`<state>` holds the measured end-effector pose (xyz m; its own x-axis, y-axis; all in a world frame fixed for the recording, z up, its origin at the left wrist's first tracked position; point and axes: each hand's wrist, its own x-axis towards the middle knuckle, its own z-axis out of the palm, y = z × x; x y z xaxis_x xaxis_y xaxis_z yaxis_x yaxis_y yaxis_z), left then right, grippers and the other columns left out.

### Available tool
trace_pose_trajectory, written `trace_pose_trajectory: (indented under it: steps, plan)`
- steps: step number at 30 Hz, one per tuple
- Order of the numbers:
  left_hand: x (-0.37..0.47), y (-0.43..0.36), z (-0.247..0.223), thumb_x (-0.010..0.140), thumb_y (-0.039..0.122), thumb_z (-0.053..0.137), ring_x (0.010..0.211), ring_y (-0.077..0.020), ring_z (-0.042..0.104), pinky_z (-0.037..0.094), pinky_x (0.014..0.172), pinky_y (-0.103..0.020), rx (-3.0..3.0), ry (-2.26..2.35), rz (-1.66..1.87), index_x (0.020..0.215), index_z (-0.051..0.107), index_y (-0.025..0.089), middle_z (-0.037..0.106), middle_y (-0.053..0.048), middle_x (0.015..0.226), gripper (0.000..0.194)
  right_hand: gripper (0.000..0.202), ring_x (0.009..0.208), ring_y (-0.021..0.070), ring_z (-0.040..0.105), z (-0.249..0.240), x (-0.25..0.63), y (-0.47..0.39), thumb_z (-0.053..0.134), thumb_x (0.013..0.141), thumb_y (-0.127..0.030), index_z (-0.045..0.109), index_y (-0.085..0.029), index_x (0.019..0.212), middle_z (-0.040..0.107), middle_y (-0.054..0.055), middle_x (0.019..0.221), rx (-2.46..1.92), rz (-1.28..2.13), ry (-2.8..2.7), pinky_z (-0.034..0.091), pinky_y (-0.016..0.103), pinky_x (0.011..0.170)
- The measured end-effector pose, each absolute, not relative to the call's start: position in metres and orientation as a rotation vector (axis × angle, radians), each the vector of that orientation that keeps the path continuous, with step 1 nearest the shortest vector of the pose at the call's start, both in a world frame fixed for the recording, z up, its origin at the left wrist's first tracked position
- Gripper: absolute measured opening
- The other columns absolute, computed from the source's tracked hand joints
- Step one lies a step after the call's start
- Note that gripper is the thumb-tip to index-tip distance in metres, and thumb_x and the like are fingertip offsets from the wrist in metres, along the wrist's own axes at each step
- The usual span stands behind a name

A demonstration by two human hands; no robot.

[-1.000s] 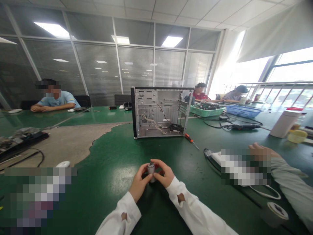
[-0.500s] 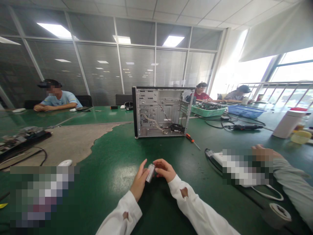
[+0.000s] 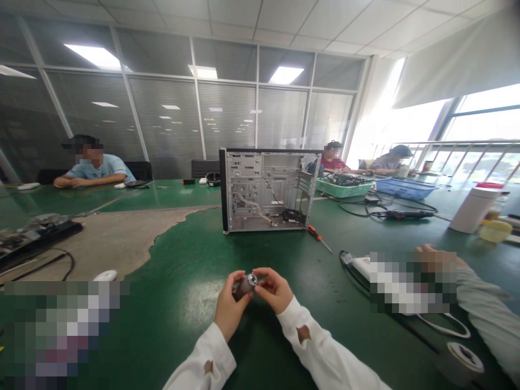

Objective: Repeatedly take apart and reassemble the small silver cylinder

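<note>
Between my two hands is a small silver metal cylinder (image 3: 249,283), its ringed end with dark recesses turned up toward me. My left hand (image 3: 231,304) is closed around its body, thumb in front and fingers behind. At the cylinder's right side, the thumb and fingers of my right hand (image 3: 275,291) pinch near its end. Both hands are over the green table in front of the open computer case (image 3: 268,189), which stands with its bare metal inside and loose cables facing me. An orange-handled screwdriver (image 3: 319,238) lies by the case's lower right corner.
To the right are a white power strip (image 3: 361,265), a co-worker's arm (image 3: 483,303) and a tape roll (image 3: 461,363). Green (image 3: 345,188) and blue baskets (image 3: 406,188) and a corded black tool (image 3: 406,214) stand farther back. Electronic parts (image 3: 38,233) lie at left.
The cylinder has tipped so its end face now points up at me. My left fingers have curled around it, and my right hand has stayed close at its end.
</note>
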<state>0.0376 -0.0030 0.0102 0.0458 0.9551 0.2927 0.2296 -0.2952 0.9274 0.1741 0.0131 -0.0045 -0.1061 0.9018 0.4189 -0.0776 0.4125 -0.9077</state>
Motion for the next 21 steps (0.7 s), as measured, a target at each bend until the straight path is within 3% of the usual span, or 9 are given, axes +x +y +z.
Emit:
trace_pose_trajectory:
  steps: [4,21]
  plan:
    - [0.039,-0.006,0.015,0.063,0.019,0.055,0.091,-0.0197,0.052,0.037,0.081,-0.035,1.684,1.216,1.253,0.093,0.05,0.018,0.058,-0.005,0.092,0.03,0.023,0.059,0.0079,0.051,0.007,0.175,0.004,0.054,0.066,-0.025,0.059,-0.02,0.088,0.052,0.005,0.092,-0.825,0.75,-1.594,0.045,0.021,0.052]
    - [0.04,-0.009,0.02,0.065,0.022,0.053,0.086,-0.0193,0.053,0.039,0.079,-0.034,1.891,1.248,1.187,0.09,0.053,0.021,0.059,-0.004,0.091,0.025,0.012,0.056,0.0077,0.048,0.026,0.179,-0.007,0.053,0.067,-0.017,0.059,-0.02,0.077,0.052,0.002,0.08,-0.936,0.506,-1.766,0.044,0.022,0.054]
